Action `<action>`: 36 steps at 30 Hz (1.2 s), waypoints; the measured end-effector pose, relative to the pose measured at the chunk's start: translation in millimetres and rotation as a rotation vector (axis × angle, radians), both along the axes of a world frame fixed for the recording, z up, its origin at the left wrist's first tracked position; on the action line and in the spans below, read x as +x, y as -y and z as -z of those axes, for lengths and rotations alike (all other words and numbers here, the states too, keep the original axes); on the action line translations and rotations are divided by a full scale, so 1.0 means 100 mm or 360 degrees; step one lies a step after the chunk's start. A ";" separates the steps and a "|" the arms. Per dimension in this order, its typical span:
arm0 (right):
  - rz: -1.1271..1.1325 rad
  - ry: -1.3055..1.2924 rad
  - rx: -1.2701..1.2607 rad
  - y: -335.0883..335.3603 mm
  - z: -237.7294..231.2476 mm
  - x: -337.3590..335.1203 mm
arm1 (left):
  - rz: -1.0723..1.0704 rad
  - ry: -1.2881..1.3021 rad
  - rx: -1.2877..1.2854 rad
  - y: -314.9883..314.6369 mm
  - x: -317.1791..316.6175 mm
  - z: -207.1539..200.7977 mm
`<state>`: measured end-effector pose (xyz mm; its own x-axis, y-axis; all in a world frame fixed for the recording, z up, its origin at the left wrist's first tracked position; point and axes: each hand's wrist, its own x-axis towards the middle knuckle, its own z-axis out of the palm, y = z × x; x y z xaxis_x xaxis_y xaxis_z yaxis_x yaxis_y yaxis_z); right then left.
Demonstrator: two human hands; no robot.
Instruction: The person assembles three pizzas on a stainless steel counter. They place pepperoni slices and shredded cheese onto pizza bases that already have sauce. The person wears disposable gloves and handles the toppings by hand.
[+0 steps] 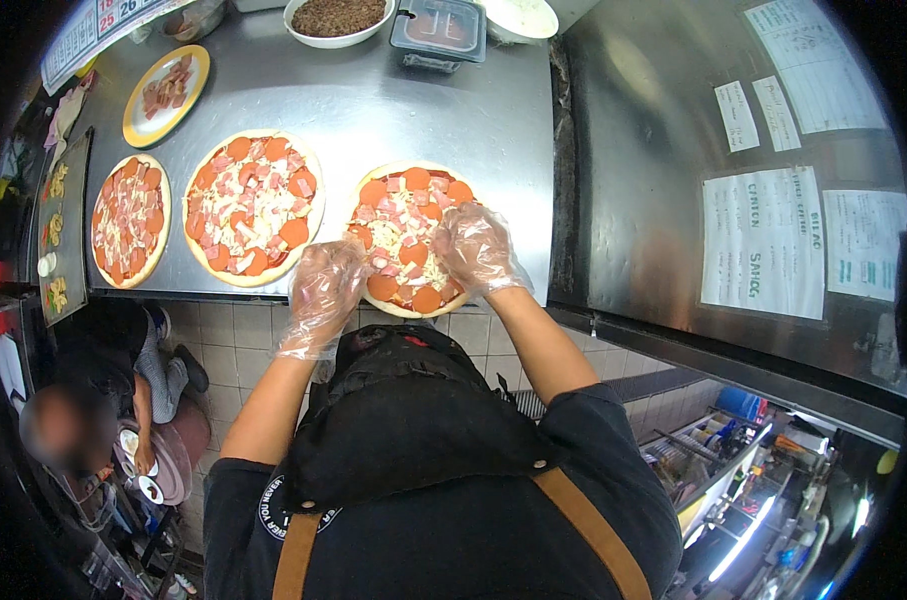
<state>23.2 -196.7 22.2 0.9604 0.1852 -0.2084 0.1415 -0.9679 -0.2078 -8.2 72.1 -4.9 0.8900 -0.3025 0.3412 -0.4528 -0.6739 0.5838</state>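
Both my hands wear clear plastic gloves and work at the rightmost pizza (413, 250), which has pepperoni slices, diced ham and shredded cheese on it. My left hand (328, 285) is at its left edge, fingers curled in, their tips by the crust. Over the right side of the same pizza is my right hand (476, 245), its fingers bent down close to the toppings. Whatever either hand pinches is hidden by the fingers. Left of these lie a middle pizza (252, 210) and a left pizza (130, 222), topped alike.
Behind the pizzas on the steel table (373, 110) are a yellow-rimmed plate (195, 88) of ham, a bowl of ground meat (337, 17) and a lidded container (439, 30). A steel wall (653, 130) with taped papers stands right. A person (123, 370) crouches at the lower left.
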 end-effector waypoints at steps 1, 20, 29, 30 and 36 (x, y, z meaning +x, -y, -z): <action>-0.0043 0.0104 -0.0001 0.03 0.15 -0.03 | 0.0011 0.0001 0.0012 0.01 0.00 0.01; 0.0082 0.0406 0.0272 0.00 0.32 -0.01 | -0.0017 0.0039 0.0180 0.25 0.25 0.16; 0.0590 0.0070 0.0966 0.34 0.00 0.24 | -0.0032 -0.0019 0.0149 0.19 0.12 0.24; 0.0570 0.0165 0.0917 0.35 -0.05 0.29 | -0.0016 -0.0018 0.0118 0.18 0.11 0.25; 0.0301 0.0194 0.0432 0.36 0.20 0.46 | -0.0031 -0.0016 -0.0003 0.14 0.15 0.23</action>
